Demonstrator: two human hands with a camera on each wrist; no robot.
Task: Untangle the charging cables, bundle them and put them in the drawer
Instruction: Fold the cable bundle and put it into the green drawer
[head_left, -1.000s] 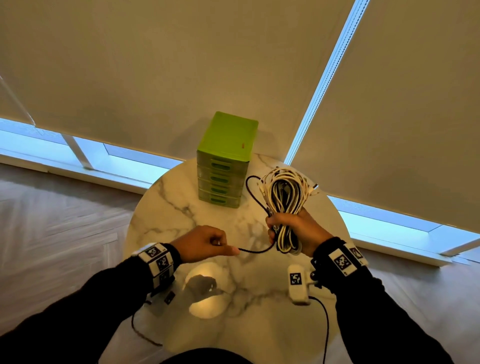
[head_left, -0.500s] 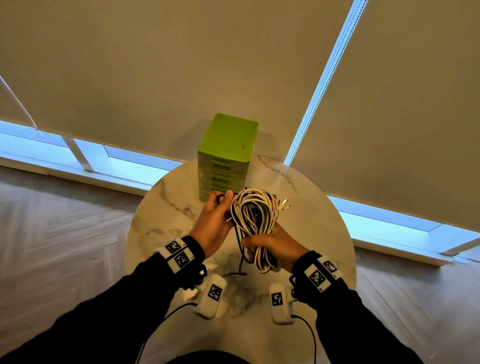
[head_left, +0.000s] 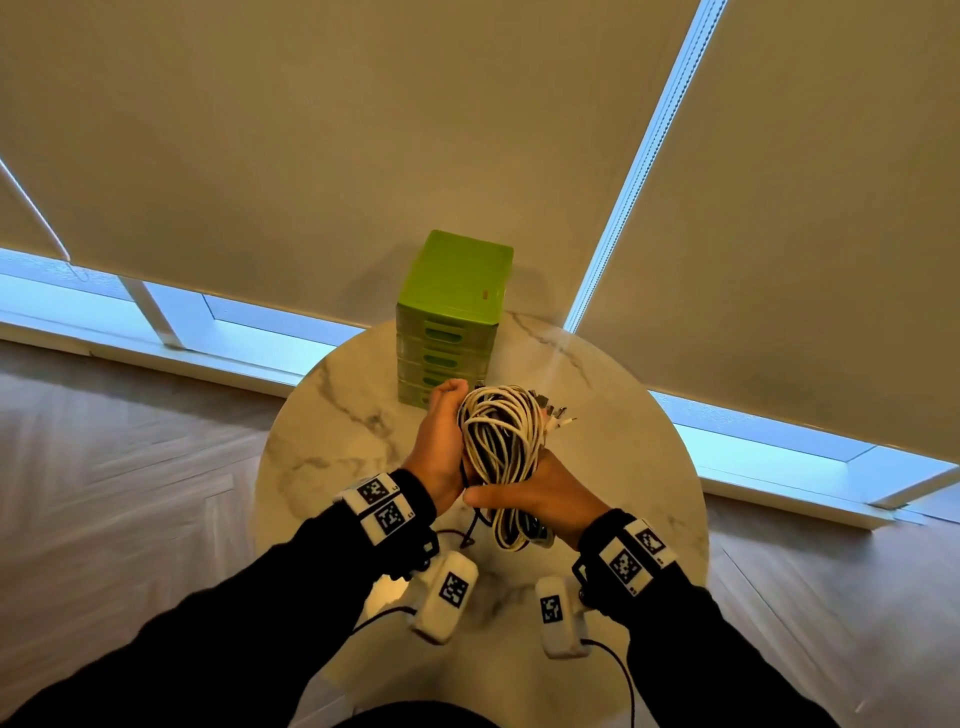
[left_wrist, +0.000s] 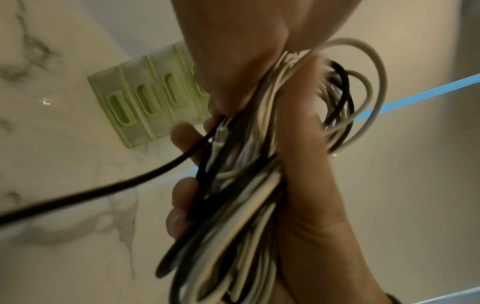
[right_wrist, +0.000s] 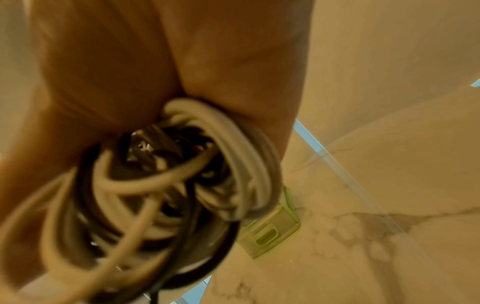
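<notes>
A: Where is the cable bundle (head_left: 501, 457) held?

B: Above the marble table (head_left: 332, 436), gripped low down by the right hand (head_left: 540, 501). Upper coil is cupped by the left hand (head_left: 441, 447); its fingers look curled round a black cable (left_wrist: 85, 195).

A: Axis?

B: Loops run long toward the green drawer unit (head_left: 449, 317), just beyond. All drawers appear closed. The left hand is judged nearer to them.

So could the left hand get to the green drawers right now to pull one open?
Probably not yet. The left hand sits just in front of the green drawer unit with nothing between them, but its grip is taken up by the cable bundle, which the right hand also holds.
</notes>
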